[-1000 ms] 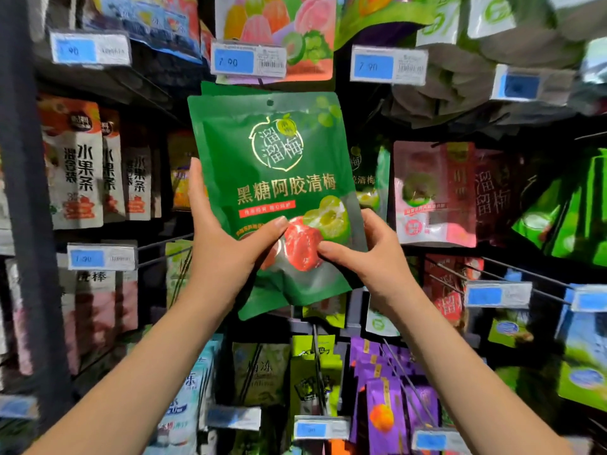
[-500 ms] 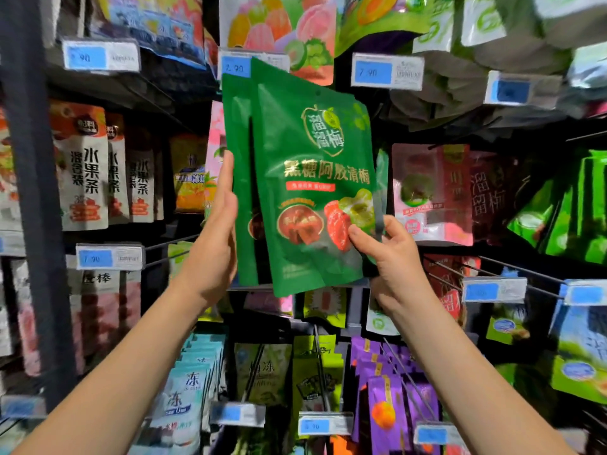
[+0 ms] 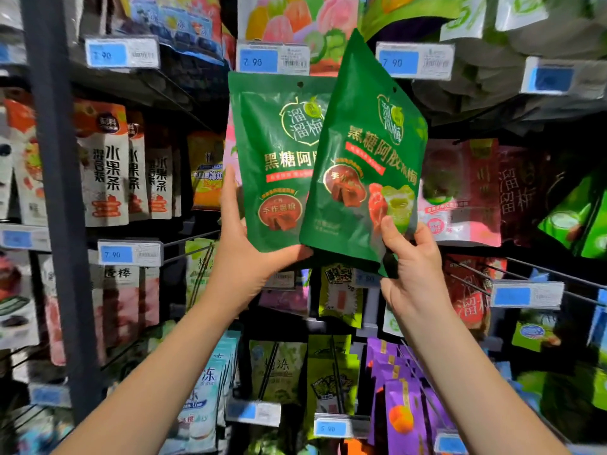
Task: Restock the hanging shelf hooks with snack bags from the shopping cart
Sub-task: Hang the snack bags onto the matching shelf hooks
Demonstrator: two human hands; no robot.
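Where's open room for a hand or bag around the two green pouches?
Dark gap between the white fruit-strip bags and the left green plastic pouch. Bare wire prongs behind the lower-left price tag. Crowded: the purple bags below, and behind the right green plastic pouch.

Your left hand (image 3: 249, 261) holds the upright green foil snack bag (image 3: 272, 152); your right hand (image 3: 414, 277) pinches the tilted green foil snack bag (image 3: 358, 198) overlapping it.
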